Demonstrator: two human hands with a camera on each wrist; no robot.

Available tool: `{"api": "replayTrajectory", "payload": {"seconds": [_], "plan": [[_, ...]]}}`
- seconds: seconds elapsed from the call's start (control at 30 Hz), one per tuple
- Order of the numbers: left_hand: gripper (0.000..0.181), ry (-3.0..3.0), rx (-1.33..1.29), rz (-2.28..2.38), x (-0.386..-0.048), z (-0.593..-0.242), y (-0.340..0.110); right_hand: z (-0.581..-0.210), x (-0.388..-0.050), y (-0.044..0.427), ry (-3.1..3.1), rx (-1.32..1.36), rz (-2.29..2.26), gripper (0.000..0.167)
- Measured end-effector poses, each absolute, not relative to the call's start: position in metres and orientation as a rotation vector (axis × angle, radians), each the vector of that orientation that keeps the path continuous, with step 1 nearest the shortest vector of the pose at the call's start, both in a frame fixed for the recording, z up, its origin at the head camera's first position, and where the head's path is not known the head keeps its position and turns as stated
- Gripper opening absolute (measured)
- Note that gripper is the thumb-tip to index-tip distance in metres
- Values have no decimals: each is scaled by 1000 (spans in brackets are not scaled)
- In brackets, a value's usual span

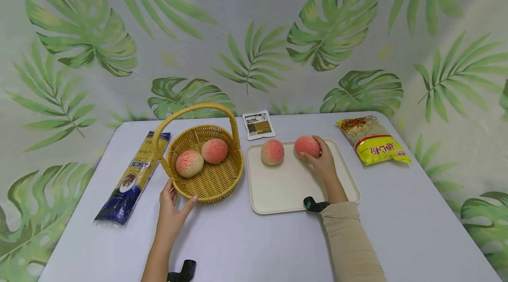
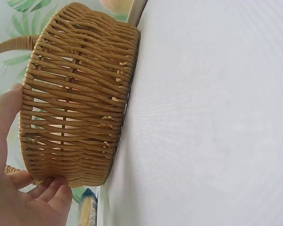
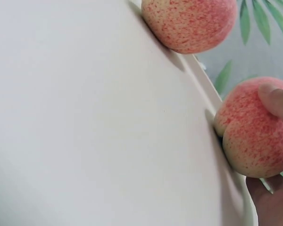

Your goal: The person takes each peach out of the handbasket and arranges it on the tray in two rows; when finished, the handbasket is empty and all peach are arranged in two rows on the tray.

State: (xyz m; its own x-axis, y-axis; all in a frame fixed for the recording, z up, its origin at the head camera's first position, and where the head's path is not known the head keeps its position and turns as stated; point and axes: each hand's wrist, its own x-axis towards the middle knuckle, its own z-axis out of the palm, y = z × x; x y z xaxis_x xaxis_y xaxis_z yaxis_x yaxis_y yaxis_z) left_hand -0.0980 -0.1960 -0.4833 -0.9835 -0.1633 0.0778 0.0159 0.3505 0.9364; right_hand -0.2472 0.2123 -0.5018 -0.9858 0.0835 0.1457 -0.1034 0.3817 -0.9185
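My right hand (image 1: 326, 163) grips a pink peach (image 1: 307, 146) at the back right of a cream tray (image 1: 278, 198), thumb on one side and fingers on the other. Left of it on the tray sits another peach (image 1: 272, 152), which the right wrist view also shows, apart from the held one. A woven basket (image 1: 214, 187) with a tall handle holds a paler peach (image 1: 189, 163) and a redder peach (image 1: 214, 151). At the basket's front left, my left hand (image 1: 171, 211) holds its edge. Its thumb lies on the rim and its fingers (image 2: 54, 193) bend against the wicker side.
A long blue and gold packet (image 1: 132, 180) lies left of the basket. Behind the tray is a small white packet (image 1: 259, 125). To the tray's right rests a yellow noodle bag (image 1: 373, 141). A leaf-patterned cloth (image 1: 254, 43) hangs behind the white table (image 1: 246, 246).
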Motion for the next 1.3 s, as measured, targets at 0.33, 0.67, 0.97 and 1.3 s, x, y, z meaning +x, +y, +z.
{"api": "replayTrajectory", "payload": {"seconds": [0.33,0.67,0.97,1.3], "plan": [[94,-2477,187,-1678,-98,-485,-196,-499,-246,212,-2500,90,1673,73],[94,-2454,163,-1698,-98,-484,-195,-469,-236,200,-2367,166,1602,62],[92,-2462,178,-1690,-98,-483,-194,-394,-199,143,-2048,581,1497,50],[93,-2463,150,-1704,-96,-480,-194,-413,-207,84,-2054,943,1457,60]]}}
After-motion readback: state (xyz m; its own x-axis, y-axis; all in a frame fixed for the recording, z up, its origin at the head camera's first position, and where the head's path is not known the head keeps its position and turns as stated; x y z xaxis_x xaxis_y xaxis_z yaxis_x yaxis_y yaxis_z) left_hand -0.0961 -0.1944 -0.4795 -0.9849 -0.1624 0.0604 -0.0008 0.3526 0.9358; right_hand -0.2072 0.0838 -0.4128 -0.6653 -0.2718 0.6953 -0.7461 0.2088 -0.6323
